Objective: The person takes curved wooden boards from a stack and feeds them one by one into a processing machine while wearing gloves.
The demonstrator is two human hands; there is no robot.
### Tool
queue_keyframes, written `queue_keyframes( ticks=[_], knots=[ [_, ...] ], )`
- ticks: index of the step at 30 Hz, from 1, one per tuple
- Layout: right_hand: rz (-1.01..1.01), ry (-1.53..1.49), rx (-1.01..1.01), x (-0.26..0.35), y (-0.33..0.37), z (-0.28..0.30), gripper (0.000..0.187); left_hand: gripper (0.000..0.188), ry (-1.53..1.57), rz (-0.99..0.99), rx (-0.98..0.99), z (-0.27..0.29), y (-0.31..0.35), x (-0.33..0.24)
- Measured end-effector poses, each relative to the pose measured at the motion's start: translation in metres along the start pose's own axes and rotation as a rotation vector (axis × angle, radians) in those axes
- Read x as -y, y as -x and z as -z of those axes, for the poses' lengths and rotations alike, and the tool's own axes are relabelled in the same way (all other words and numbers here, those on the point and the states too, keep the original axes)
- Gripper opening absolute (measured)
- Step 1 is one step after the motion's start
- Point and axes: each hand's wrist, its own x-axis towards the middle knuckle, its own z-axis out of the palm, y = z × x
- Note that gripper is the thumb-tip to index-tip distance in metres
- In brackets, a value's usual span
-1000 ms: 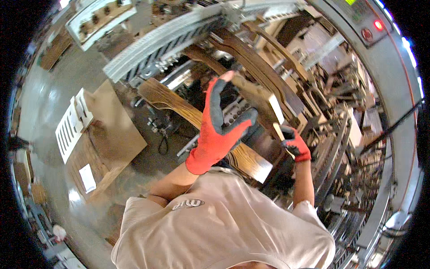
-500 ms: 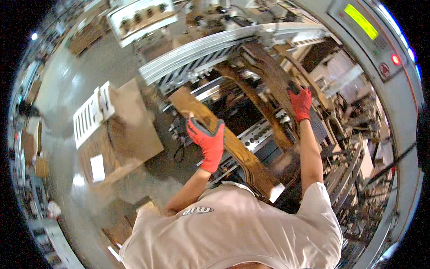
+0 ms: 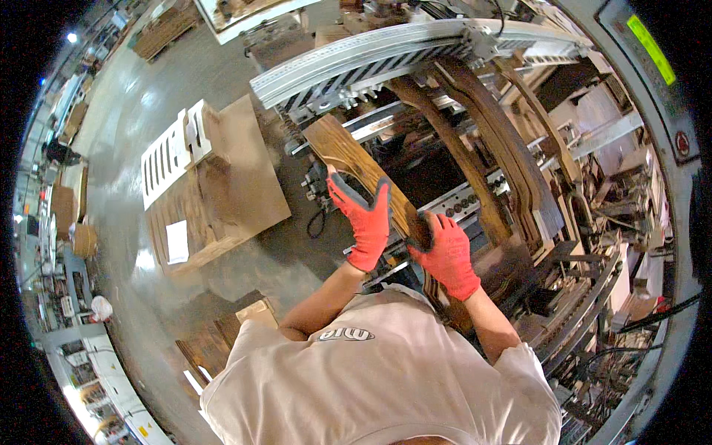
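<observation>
A long brown wooden board [image 3: 337,142] with a curved edge slants in front of me, its lower end close to my body. My left hand [image 3: 363,219], in a red glove with a grey palm, grips its left edge, thumb and fingers apart around it. My right hand [image 3: 449,256], gloved alike, is closed over the board's right side farther down; part of its grip is hidden. Right of the board, similar curved wooden boards [image 3: 452,144] and a stack of darker ones [image 3: 512,148] lie on the machine.
A silver machine beam [image 3: 371,63] crosses beyond the boards, above metal rails [image 3: 463,204]. To the left is a pallet stack [image 3: 252,167] with a white slotted piece [image 3: 167,163] on it. A grey control panel [image 3: 653,81] borders the right, near piled wood scraps [image 3: 601,278].
My right hand has left the dark stacked boards and come left onto the board held by my left hand. The view has shifted, so the surroundings appear moved.
</observation>
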Motion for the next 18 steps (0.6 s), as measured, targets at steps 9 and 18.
queue_keyframes(
  ticks=[9,18],
  knots=[
    [-0.096,0.105,-0.271,-0.080,-0.039,0.012,0.053,0.091,0.591,0.252,0.161,-0.080,-0.041,-0.018],
    [-0.193,0.324,-0.287,-0.158,-0.098,-0.014,0.051,0.063,-0.648,-0.158,1.021,-0.300,-0.085,0.144]
  ],
)
